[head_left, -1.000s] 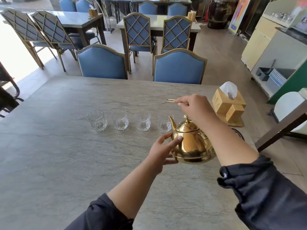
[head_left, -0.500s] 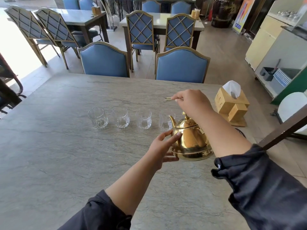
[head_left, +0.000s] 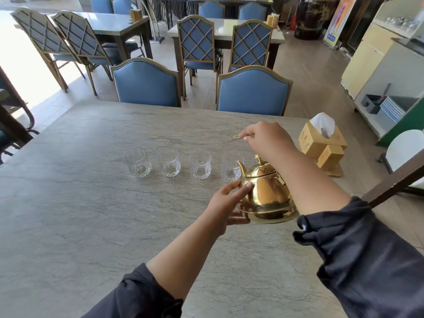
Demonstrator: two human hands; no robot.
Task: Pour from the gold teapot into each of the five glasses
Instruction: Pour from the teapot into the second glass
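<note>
Right hand (head_left: 267, 140): closed on the thin gold handle (head_left: 236, 137) of the teapot, its end poking out past the knuckles; the forearm crosses over the pot's right side.
Left hand (head_left: 226, 204): open, fingers spread loosely, fingertips (head_left: 249, 185) on the pot's left flank and the thumb low at the base; it steadies the pot and grips nothing.
Gold teapot (head_left: 267, 196): polished brass-coloured metal, round belly, domed lid with a small knob (head_left: 257, 158), short curved spout (head_left: 242, 167) aimed at the glasses. It is near the table's right part, just in front of the row's right end; whether it rests on the top or is slightly lifted I cannot tell.
Handling, as I judge it: rigid, smooth and slippery on the body, fairly heavy if full; the handle is the place to hold, with a flat hand at the belly only for balance.
Glasses: 4 clear cut-pattern tumblers show in a row, from the leftmost (head_left: 137, 162) to the one just behind the spout (head_left: 230, 167); a 5th is likely hidden behind the pot. Fragile, light, easy to knock. All look empty.
Table (head_left: 91, 214): grey stone-look top.
Tissue box (head_left: 322, 146): wooden, to the right, well apart from the glasses.
</note>
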